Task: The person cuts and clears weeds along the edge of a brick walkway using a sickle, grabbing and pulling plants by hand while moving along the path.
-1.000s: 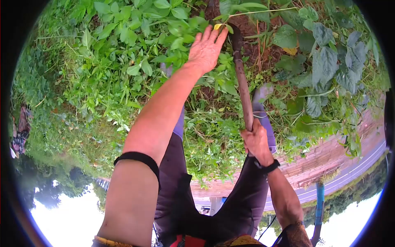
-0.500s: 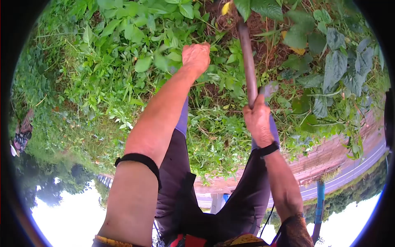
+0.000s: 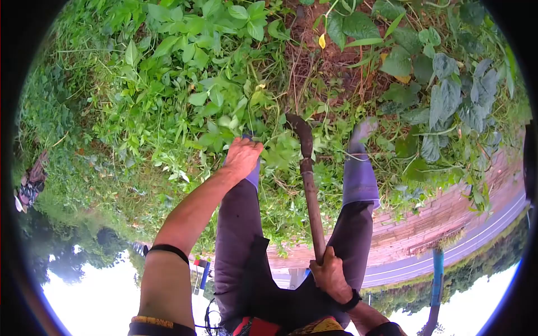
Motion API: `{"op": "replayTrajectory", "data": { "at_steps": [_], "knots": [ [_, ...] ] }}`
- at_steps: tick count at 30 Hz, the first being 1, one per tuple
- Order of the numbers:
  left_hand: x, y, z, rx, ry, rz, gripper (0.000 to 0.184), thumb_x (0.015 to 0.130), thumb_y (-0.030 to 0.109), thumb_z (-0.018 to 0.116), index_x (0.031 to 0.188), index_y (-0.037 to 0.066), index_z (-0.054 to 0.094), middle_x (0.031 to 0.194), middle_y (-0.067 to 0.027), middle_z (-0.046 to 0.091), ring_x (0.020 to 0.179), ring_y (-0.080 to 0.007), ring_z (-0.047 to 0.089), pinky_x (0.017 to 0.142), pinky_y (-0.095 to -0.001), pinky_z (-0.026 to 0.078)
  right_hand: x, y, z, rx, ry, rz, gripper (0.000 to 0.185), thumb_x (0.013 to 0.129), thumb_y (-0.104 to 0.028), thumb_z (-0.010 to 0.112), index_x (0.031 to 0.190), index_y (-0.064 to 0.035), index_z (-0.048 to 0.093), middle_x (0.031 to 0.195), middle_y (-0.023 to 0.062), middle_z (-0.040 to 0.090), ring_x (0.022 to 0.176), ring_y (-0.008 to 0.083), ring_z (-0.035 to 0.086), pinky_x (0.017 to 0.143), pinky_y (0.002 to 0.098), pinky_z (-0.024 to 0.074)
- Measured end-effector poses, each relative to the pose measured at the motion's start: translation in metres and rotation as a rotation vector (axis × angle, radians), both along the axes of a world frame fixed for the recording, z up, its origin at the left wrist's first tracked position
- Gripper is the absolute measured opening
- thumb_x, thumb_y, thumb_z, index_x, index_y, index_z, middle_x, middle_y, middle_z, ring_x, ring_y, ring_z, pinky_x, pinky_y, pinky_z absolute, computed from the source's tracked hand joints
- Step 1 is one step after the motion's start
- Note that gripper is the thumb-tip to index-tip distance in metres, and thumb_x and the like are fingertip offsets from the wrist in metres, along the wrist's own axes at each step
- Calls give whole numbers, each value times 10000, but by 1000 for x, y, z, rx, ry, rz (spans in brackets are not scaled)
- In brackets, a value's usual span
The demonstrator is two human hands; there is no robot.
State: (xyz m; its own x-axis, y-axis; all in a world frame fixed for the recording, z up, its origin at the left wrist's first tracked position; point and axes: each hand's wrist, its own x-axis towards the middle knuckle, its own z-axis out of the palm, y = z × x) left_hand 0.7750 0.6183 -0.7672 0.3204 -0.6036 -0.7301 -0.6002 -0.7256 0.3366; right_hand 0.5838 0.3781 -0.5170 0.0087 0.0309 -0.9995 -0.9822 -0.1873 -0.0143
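Observation:
My right hand (image 3: 332, 276) is wrapped round the lower end of the long wooden handle of a sickle (image 3: 311, 196). Its short, dark, hooked blade lies over the weeds and curves to the left, a little to the right of my other hand. My left hand (image 3: 243, 157) is closed at the leafy green weeds (image 3: 238, 115), in front of my left leg. Blurred leaves and stems show about its fingers, and the fingertips are partly hidden.
My legs stand apart, with a purple boot (image 3: 360, 176) on the right one. Broad-leaved plants (image 3: 445, 101) grow at the right. Bare reddish soil (image 3: 314, 33) shows at the top. A brick-like paved strip (image 3: 414, 227), a road and a blue post (image 3: 437, 277) are behind.
My left hand has come back toward my legs. My right hand has drawn the sickle down toward my body, and its blade, hidden among leaves before, now shows.

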Motion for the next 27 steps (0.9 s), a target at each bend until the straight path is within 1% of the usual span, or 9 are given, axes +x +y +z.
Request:
{"op": "replayTrajectory", "data": {
  "at_steps": [5, 8, 11, 15, 17, 18, 21, 22, 27],
  "knots": [
    [19, -18, 9, -25, -70, 48, 435, 693, 70, 646, 1123, 81, 583, 1010, -99, 628, 1013, -261, 571, 864, -416, 435, -3, 1, 22, -92, -119, 84, 321, 779, -96, 662, 911, 30, 398, 612, 284, 564, 609, 483, 614, 514, 521, 506],
    [49, -63, 24, -44, -94, 102, 847, 667, 25, 709, 1434, 73, 354, 1358, -137, 488, 1256, -296, 461, 1012, -458, 387, 8, -9, 24, -29, -197, 150, 293, 779, -84, 672, 862, 27, 413, 579, 214, 566, 535, 383, 631, 473, 475, 510],
    [72, -93, 0, -184, -50, -45, 971, 688, 2, 709, 1510, 61, 195, 1483, -144, 359, 1353, -303, 369, 1061, -480, 351, 39, -16, 15, 3, 48, -67, 266, 791, -65, 664, 864, 25, 425, 536, 129, 536, 430, 260, 582, 392, 386, 459],
    [61, -105, -49, 87, 200, -72, 868, 771, 36, 634, 1513, 54, 185, 1402, -152, 476, 1351, -311, 390, 1079, -496, 333, 64, -45, 25, 38, 214, -275, 246, 793, -45, 661, 870, 27, 439, 526, 71, 518, 394, 169, 541, 337, 315, 408],
    [45, -106, -63, 266, 192, -145, 771, 808, 48, 585, 1496, 41, 239, 1314, -166, 561, 1326, -311, 429, 1082, -503, 328, 34, -57, 16, -18, 51, -156, 239, 796, -63, 645, 848, 20, 427, 506, 109, 542, 373, 179, 544, 334, 321, 417],
    [47, -98, -65, 214, 188, -219, 608, 814, 57, 543, 1410, 53, 425, 1136, -162, 654, 1256, -315, 502, 1078, -505, 333, 38, -64, 5, -107, 112, -114, 246, 803, -75, 633, 862, 21, 413, 509, 108, 543, 394, 186, 552, 357, 330, 434],
    [46, -81, -55, 117, 144, -132, 466, 769, 20, 567, 1231, 77, 590, 1061, -133, 665, 1186, -294, 541, 1052, -499, 358, 40, -99, -66, -301, -572, 275, 243, 857, -113, 608, 958, 29, 439, 523, 149, 520, 415, 253, 546, 385, 370, 418],
    [46, -76, -53, 97, 119, -114, 418, 711, 6, 604, 1119, 93, 630, 977, -97, 668, 1128, -279, 556, 1020, -496, 379, 67, -109, -87, -308, -554, 266, 242, 866, -111, 594, 949, 45, 429, 532, 175, 503, 414, 284, 537, 385, 389, 412],
    [65, -55, -32, 8, 55, 6, 407, 663, 4, 637, 1059, 91, 612, 1020, -79, 657, 1098, -283, 542, 1018, -510, 380, 94, -94, -192, -480, -746, 338, 231, 832, -17, 567, 973, 26, 389, 609, 246, 579, 519, 407, 603, 416, 461, 478]
  ]
}}
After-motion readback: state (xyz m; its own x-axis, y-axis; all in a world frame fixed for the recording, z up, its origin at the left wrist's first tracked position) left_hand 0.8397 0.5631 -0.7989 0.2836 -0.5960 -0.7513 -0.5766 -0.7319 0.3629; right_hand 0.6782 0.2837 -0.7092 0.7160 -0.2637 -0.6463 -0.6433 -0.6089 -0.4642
